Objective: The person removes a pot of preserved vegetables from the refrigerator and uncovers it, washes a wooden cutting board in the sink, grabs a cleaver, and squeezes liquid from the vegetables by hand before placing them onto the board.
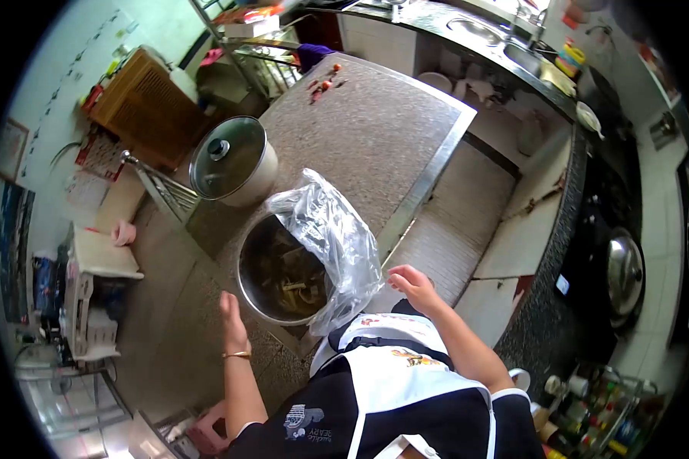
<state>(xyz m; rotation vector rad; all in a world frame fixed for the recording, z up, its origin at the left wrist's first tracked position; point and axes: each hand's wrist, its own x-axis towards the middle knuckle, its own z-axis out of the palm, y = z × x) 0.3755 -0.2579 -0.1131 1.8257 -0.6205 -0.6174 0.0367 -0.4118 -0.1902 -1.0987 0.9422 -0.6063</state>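
A large metal pot (243,284) stands at the table's near edge, with dark liquid and pale strips (302,293) inside. A crumpled clear plastic bag (335,237) lies over the pot's right side and hides part of its contents. To the left of the pot, my left hand (234,325) is held up edge-on, fingers stretched and holding nothing. My right hand (412,284) hovers just right of the bag, its fingers loosely bent with no object visible in them. Whether its fingertips touch the bag's edge I cannot tell.
Behind the metal pot is a pale pot with a glass lid (226,157). Small red items (326,85) lie on the table's far end (383,99). A counter with a sink (524,57) runs along the back; a lidded wok (625,275) sits on the right.
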